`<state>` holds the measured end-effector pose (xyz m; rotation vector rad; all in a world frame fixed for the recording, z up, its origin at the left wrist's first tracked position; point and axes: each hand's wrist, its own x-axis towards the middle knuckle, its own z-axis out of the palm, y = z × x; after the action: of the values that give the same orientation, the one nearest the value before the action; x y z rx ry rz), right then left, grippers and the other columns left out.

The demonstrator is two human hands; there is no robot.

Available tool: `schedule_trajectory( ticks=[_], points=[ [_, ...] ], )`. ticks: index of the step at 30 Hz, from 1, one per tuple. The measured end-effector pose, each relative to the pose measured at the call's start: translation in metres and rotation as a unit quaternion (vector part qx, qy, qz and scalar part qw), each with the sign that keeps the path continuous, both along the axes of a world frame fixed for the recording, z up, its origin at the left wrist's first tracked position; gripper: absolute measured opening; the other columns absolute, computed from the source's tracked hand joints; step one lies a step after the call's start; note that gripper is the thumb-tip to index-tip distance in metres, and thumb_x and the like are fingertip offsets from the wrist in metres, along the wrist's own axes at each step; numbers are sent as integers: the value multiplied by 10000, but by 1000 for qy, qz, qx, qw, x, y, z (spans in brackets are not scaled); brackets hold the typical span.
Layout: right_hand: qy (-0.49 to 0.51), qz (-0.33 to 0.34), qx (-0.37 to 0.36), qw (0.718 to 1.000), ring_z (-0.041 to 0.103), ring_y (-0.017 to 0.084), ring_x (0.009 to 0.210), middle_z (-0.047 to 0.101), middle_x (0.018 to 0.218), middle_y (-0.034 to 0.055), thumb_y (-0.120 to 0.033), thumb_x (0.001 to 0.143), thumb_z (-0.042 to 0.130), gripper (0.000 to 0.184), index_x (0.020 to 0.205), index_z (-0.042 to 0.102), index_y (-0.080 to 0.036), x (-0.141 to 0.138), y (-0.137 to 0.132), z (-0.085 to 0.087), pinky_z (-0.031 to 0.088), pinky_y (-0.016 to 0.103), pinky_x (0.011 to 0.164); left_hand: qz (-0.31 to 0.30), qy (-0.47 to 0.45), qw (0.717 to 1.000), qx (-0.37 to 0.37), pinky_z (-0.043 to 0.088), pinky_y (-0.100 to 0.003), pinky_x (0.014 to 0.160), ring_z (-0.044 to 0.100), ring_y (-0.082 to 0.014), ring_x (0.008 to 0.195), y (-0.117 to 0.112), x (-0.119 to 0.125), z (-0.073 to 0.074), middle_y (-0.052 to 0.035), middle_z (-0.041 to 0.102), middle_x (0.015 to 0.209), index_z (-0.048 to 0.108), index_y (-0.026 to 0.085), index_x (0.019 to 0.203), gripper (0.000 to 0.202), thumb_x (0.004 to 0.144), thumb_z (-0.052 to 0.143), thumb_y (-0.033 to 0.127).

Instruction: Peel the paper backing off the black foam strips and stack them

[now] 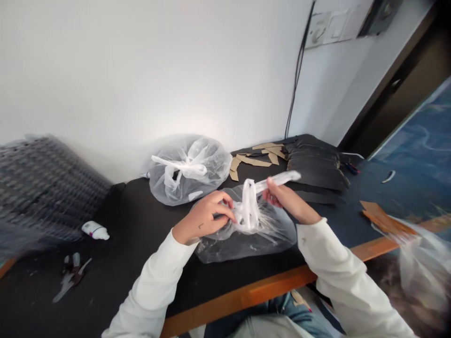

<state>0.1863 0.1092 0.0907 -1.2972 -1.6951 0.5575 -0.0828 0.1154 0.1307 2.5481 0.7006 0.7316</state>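
A clear plastic bag (243,239) lies on the black table top (141,253) in front of me. My left hand (206,217) is closed, pinching the bag's twisted neck at its left side. My right hand (287,197) is closed on one of the bag's white handle strips (278,179), pulled up and to the right. A loop of the other handle (249,206) stands between my hands. Both arms wear white sleeves.
A second clear bag (188,169), tied shut, sits behind near the wall. Cardboard pieces (259,157) and a stack of black sheets (317,166) lie at the back right. A small white bottle (94,230) and scissors (72,277) lie at the left. The table's orange edge (268,286) runs near me.
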Motion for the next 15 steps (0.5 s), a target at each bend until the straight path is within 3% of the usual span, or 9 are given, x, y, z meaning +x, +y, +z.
schedule_trajectory(
  ticks=[3,6,8,10,13,15],
  points=[
    [-64,24,12,998,631,177,632,675,692,29,-601,887,554,445,780,686,-189,2,-18,-17,508,307,593,76,-24,997,22,508,-332,934,636,-201,1058,8,4,-5,-72,659,1141,689,223,1118,221,952,545,242],
    [-148,-37,112,982,679,238,861,729,919,59,-508,828,679,327,980,718,-221,-16,-32,-28,526,392,798,84,22,995,50,526,-288,869,672,-189,989,13,18,-11,-28,705,1054,701,235,1068,195,958,556,307],
    [-204,-54,138,968,676,221,802,723,840,34,-447,849,672,217,884,729,-240,-25,-35,-30,514,364,773,77,45,994,59,522,-261,800,679,-167,874,13,24,-12,5,707,884,723,244,896,185,954,554,291],
    [-224,-68,146,961,658,199,734,699,757,23,-397,882,639,195,791,715,-243,-22,-36,-28,491,326,709,105,49,991,67,506,-263,779,664,-163,839,11,19,-10,3,691,832,708,237,835,201,952,555,293],
    [-219,-121,143,958,637,197,751,691,786,35,-324,915,572,188,792,685,-236,9,-43,-30,451,307,648,209,29,974,80,487,-292,784,641,-187,863,10,-10,-10,-32,682,883,666,206,867,212,968,515,315],
    [-203,-178,135,953,620,200,760,677,807,32,-307,917,547,169,803,651,-238,36,-53,-40,436,304,622,284,13,955,84,481,-282,708,628,-183,761,11,-38,-15,-25,670,817,634,194,867,235,978,475,328]
  ],
)
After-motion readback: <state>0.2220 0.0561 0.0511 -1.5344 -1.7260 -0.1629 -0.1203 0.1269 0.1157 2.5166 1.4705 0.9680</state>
